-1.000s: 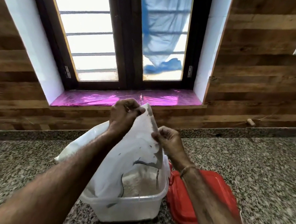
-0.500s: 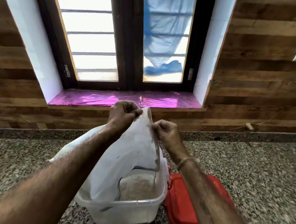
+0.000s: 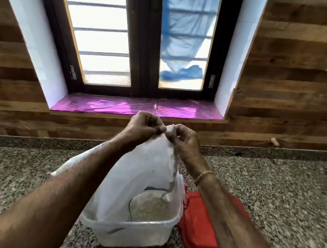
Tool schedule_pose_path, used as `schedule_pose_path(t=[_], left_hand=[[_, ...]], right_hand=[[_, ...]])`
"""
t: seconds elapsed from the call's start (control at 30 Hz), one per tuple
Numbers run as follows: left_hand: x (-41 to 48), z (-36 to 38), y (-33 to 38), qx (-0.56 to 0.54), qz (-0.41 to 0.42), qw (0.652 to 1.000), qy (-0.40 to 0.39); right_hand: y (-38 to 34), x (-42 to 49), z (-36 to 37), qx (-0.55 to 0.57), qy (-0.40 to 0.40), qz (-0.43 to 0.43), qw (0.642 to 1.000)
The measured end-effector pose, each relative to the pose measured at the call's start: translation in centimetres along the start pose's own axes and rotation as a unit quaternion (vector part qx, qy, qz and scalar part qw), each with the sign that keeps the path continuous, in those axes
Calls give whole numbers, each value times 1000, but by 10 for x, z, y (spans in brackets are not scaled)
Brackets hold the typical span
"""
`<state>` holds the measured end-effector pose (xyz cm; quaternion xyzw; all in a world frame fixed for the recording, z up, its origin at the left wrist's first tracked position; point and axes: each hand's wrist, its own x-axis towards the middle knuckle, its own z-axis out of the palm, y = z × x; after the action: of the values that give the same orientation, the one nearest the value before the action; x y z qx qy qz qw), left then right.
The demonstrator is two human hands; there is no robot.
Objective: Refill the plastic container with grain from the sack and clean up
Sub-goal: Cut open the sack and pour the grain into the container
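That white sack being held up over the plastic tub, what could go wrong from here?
1. Both hands, left hand and right hand, pinch only the top corner of the sack; a slip could drop it and scatter grain over the granite counter.
2. The sack drapes over the far rim of the container, so grain might run outside it.
3. The red lid lies right beside the container and could catch spilled grain.

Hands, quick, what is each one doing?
Left hand: closed, pinching the top of the white sack.
Right hand: closed, pinching the same sack top.
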<state>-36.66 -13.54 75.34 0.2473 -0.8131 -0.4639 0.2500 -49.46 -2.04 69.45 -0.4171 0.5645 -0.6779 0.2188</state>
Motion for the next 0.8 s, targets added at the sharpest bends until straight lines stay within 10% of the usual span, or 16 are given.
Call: schedule_pose_path(t=[0.17, 0.4, 0.8], left_hand=[[-1, -5, -7, -50, 20, 997, 63], [2, 10, 5, 239, 87, 964, 75], [-12, -27, -25, 151, 43, 983, 89]], right_hand=[[51, -24, -8, -90, -34, 68, 993], [37, -25, -3, -186, 6, 18, 982], [46, -34, -15, -91, 54, 53, 993]])
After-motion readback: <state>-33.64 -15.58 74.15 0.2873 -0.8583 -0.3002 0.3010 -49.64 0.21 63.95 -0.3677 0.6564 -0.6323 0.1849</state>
